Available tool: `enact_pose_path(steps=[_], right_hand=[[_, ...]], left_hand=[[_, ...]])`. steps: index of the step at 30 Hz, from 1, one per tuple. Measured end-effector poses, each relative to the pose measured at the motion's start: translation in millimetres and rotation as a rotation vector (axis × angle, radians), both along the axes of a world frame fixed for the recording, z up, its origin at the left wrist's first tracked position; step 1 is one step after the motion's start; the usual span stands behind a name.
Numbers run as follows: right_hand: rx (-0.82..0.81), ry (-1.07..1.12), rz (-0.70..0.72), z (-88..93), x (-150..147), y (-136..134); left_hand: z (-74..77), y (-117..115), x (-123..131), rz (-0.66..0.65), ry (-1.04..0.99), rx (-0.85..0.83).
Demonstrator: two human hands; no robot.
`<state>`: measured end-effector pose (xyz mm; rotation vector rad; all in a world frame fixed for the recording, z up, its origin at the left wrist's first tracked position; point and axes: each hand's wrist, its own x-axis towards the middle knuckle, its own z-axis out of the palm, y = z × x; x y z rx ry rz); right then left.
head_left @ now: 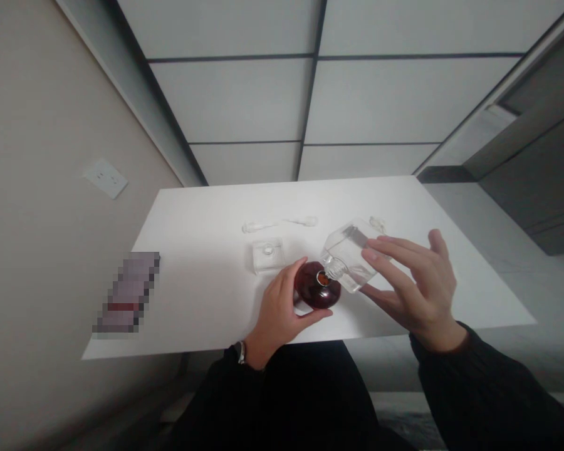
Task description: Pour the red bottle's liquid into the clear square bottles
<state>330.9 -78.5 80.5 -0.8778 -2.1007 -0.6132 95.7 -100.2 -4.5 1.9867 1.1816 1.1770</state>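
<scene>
My left hand [282, 304] is wrapped round a round dark red-brown glass bottle [314, 294], its uncapped mouth facing up. In my right hand [416, 285] is a clear square bottle [352, 257], tipped over to the left. The threaded neck of the clear bottle points down at the brown bottle's opening, touching or very close to it. Whether liquid is flowing between them I cannot make out. Behind my left hand stands a second clear square bottle [267, 255], open at the top.
Two thin clear pieces, one on the left [259, 227] and one on the right [303, 221], lie at the back of the white table [197, 282]. A small clear item [377, 223] is behind the tilted bottle. A blurred-out object [126, 291] lies near the left edge.
</scene>
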Motion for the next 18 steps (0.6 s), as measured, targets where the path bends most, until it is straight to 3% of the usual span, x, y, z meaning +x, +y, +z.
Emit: enact_pose_path(steps=[18], right_hand=[[0.004,-0.004,-0.004,1.6,-0.9,-0.5]], left_hand=[[-0.3,0.9,-1.0,0.003,0.01,-0.004]])
